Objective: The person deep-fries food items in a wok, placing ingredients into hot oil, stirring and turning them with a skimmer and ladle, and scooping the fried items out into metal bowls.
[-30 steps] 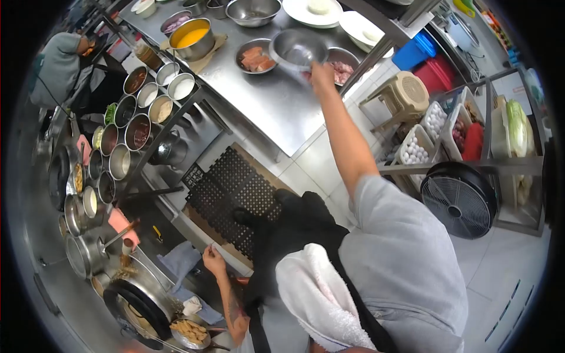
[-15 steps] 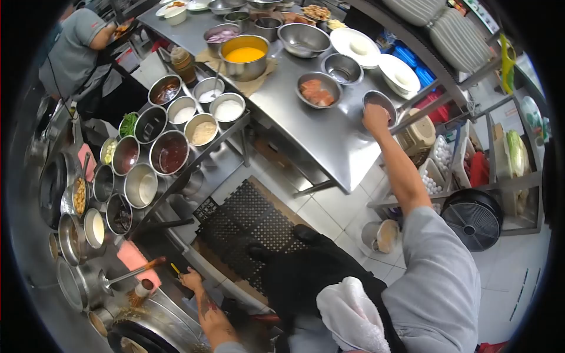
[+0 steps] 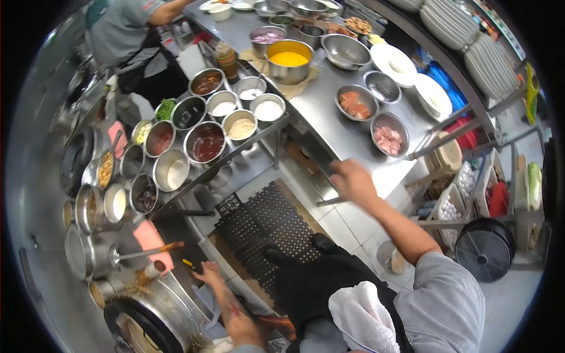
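Observation:
My right hand (image 3: 353, 182), smeared by motion, hangs in the air just off the steel table's front edge. The blur hides how its fingers are set, and I see nothing in it. Closest to it on the table is a steel bowl of pale pink raw meat pieces (image 3: 388, 140). Behind that stands a bowl of orange-pink meat or fish chunks (image 3: 354, 106). Low on the left, my left hand (image 3: 207, 273) is open beside the stove edge, fingers apart, near a small yellow-tipped object (image 3: 188, 262). A wooden-handled ladle (image 3: 150, 252) lies farther left.
Several steel pots of sauces and powders crowd the rack (image 3: 250, 141). A pot of yellow liquid (image 3: 288, 59) and white plates (image 3: 432, 94) stand on the table. A co-worker (image 3: 126, 35) is at upper left. A black rubber mat (image 3: 265, 229) and a fan (image 3: 485, 250) are on the floor.
My right hand has left the bowl of pale pink meat and moved back toward me. That bowl now sits nearer the table's front edge. The view has shifted, and the co-worker's arm is higher.

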### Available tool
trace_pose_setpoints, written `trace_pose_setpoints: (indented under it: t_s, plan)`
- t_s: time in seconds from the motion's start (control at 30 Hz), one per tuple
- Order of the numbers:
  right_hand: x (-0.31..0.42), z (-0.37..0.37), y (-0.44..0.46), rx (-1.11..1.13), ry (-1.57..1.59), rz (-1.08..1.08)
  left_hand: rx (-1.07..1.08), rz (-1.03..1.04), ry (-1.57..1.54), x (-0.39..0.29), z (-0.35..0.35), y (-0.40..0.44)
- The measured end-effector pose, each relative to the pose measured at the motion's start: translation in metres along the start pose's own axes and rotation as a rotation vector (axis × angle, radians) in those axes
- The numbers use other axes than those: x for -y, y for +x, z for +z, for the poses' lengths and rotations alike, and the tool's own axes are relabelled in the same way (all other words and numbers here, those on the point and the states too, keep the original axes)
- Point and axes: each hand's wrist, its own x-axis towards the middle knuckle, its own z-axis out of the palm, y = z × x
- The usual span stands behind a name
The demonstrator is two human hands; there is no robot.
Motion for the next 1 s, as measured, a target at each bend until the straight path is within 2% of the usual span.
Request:
trace_pose_setpoints:
  t_s: [0.03, 0.07, 0.1, 0.13, 0.17, 0.23, 0.27, 0.33, 0.37, 0.4, 0.43, 0.47, 0.5, 0.53, 0.6, 0.63, 0.77, 0.87, 0.93, 1.0]
  plan:
    - [0.016, 0.022, -0.004, 0.048, 0.032, -0.182, -0.066, -0.124, -0.133, 0.020, -0.021, -0.023]
    - [0.034, 0.048, -0.010, 0.215, -0.024, -0.254, -0.067, -0.609, -0.540, 0.042, -0.066, -0.033]
    - [0.047, 0.074, -0.015, 0.398, 0.030, -0.344, -0.236, -0.622, -0.537, 0.045, -0.086, -0.067]
    - [0.057, 0.099, -0.023, 0.478, 0.089, -0.451, -0.400, -0.637, -0.530, 0.048, -0.103, -0.099]
    - [0.070, 0.123, -0.028, 0.565, 0.100, -0.535, -0.404, -0.628, -0.546, 0.041, -0.106, -0.121]
    - [0.101, 0.179, -0.047, 0.636, 0.100, -0.695, -0.558, -0.141, 0.027, 0.016, -0.095, -0.155]
    - [0.123, 0.206, -0.062, 0.681, 0.124, -0.742, -0.564, -0.135, 0.022, 0.015, -0.108, -0.149]
    - [0.172, 0.261, -0.101, 0.767, 0.121, -0.910, -0.208, -0.234, 0.351, 0.015, -0.143, -0.127]
    - [0.204, 0.259, -0.118, 0.852, -0.064, -0.986, -0.240, -0.204, 0.278, 0.016, -0.140, -0.130]
    - [0.222, 0.266, -0.135, 0.791, 0.031, -1.091, -0.239, -0.195, 0.269, 0.010, -0.130, -0.145]
    - [0.225, 0.277, -0.155, 0.462, 0.135, -1.206, -0.029, -0.255, -0.104, -0.015, -0.105, -0.182]
    - [0.240, 0.288, -0.168, 0.776, 0.156, -1.075, 0.185, -0.309, -0.468, -0.034, -0.093, -0.204]
    - [0.256, 0.294, -0.178, 1.086, 0.175, -0.923, 0.153, -0.348, -0.304, -0.028, -0.101, -0.199]
    - [0.262, 0.291, -0.191, 1.084, 0.179, -0.926, 0.151, -0.344, -0.303, -0.019, -0.108, -0.190]
    - [0.263, 0.283, -0.208, 0.949, 0.308, -0.765, 0.026, -0.335, -0.245, -0.003, -0.118, -0.184]
    - [0.264, 0.257, -0.208, 0.940, 0.384, -0.662, -0.037, -0.327, -0.216, 0.000, -0.120, -0.184]
    - [0.233, 0.220, -0.185, 1.001, 0.244, -0.817, -0.193, -0.240, -0.109, 0.003, -0.112, -0.184]
    - [0.179, 0.177, -0.144, 0.992, 0.212, -0.810, -0.252, -0.207, -0.031, 0.017, -0.100, -0.203]
    - [0.130, 0.142, -0.119, 1.019, 0.056, -0.790, -0.243, -0.263, 0.118, 0.039, -0.102, -0.245]
    - [0.064, 0.130, -0.104, 1.081, 0.081, -0.615, -0.211, -0.355, 0.332, 0.075, -0.127, -0.291]
